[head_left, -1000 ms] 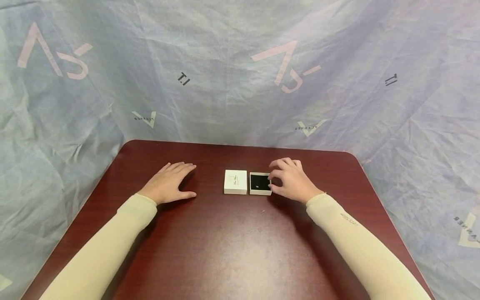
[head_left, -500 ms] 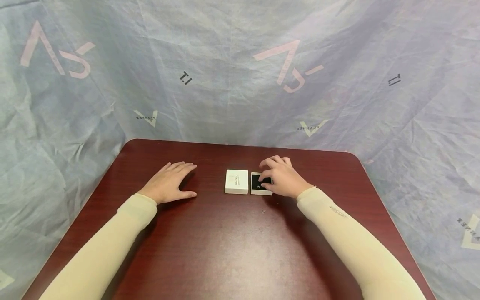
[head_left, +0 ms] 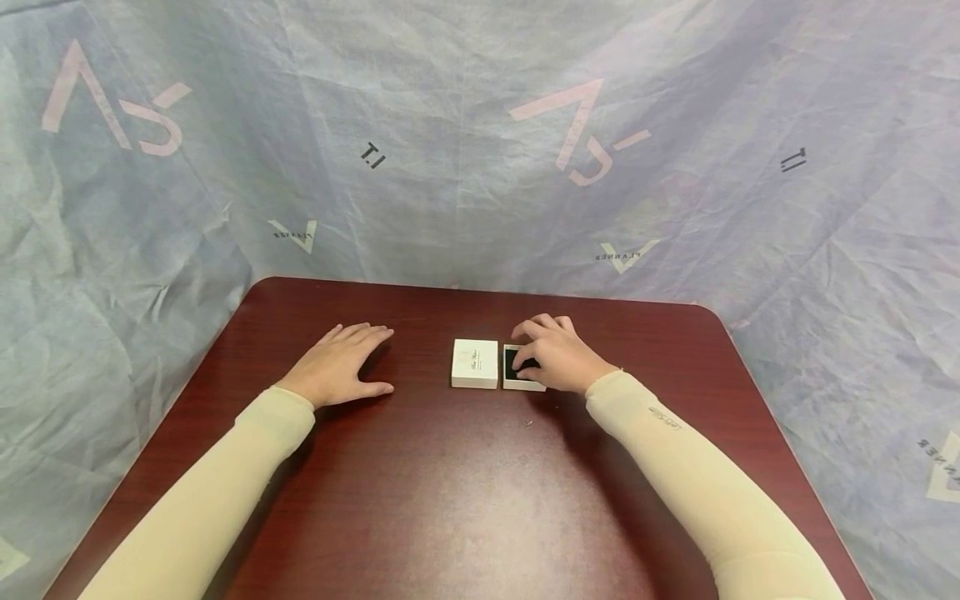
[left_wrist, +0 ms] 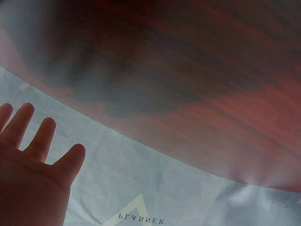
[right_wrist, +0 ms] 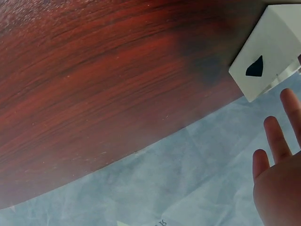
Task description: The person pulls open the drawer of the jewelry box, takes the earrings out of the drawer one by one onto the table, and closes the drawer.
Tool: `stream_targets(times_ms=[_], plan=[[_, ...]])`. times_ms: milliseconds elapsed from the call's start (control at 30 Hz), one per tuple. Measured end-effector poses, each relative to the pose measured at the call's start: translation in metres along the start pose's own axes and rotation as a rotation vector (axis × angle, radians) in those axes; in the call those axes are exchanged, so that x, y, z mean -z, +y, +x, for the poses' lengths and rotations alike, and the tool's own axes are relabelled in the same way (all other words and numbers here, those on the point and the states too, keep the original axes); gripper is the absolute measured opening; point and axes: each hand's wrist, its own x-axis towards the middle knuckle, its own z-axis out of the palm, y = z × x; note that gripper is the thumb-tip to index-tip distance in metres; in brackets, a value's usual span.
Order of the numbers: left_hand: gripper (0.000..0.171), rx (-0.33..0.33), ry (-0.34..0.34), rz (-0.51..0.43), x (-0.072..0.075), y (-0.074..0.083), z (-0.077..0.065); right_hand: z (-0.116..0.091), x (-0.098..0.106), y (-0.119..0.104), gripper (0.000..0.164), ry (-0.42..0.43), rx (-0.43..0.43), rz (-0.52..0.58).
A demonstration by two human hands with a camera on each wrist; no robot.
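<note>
The open white box [head_left: 525, 386], lined with a black pad [head_left: 511, 361], sits right of the middle on the table. My right hand [head_left: 561, 357] reaches over it from the right, thumb and forefinger bent down close together at the pad. They cover the spot where a tiny silvery piece showed before; whether they pinch it I cannot tell. In the right wrist view, fingers stand beside the white box wall [right_wrist: 268, 52]. Left of the box lies its white lid [head_left: 474, 364] with dark lettering. My left hand [head_left: 337, 364] rests on the table, fingers spread, holding nothing.
A tiny shiny piece [head_left: 528, 423] lies on the dark red wooden table [head_left: 420, 483], just in front of the box. Grey printed cloth [head_left: 450, 208] hangs behind the table and along both sides.
My right hand has moved left from the box's right edge to over the black pad, its fingertips now hiding the tiny silvery piece. The left hand has stayed put.
</note>
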Motion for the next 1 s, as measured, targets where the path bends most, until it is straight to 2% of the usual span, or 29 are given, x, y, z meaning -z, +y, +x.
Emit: stream_targets(times_ms=[633, 867, 1000], plan=[[0.103, -0.001, 0.001, -0.001, -0.001, -0.001, 0.002, 0.003, -0.001, -0.008, 0.006, 0.001, 0.017, -0.027], [0.103, -0.007, 0.005, 0.005, -0.001, 0.000, 0.001, 0.008, 0.002, -0.008, 0.005, -0.049, -0.015, 0.033], [0.103, -0.005, 0.003, 0.008, 0.000, 0.000, 0.000, 0.011, 0.005, -0.009, 0.012, -0.076, -0.027, 0.071]])
